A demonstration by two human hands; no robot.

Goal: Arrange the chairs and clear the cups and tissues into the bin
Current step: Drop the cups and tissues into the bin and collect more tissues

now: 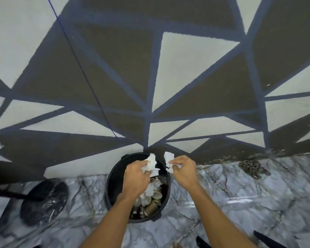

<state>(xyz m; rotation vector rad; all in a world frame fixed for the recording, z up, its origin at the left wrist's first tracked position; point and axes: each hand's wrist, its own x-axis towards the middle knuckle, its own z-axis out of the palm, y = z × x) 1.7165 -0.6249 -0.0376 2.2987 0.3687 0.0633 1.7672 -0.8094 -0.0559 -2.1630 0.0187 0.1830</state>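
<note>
text: none readable | labels/brands: none | numbers/signs: none | surfaces checked: bin [113, 176], cups [157, 195], tissues [151, 161], carpet [186, 68] | cups too small and blurred to tell any print

A carpet [186, 68] fills the upper view from 9 o'clock through 12 to 3, with pale grey and dark brown triangles parted by slate-blue bands. A thin blue cord [82, 68] crosses it from 11 o'clock toward the centre. Below the carpet, from 7 to 4 o'clock, lies a glossy veined marble floor [258, 203]. At 8 o'clock a round black base [43, 203] wrapped in clear film stands on the marble. At 4 o'clock a small heap of chain [252, 167] lies by the carpet's edge.
</note>
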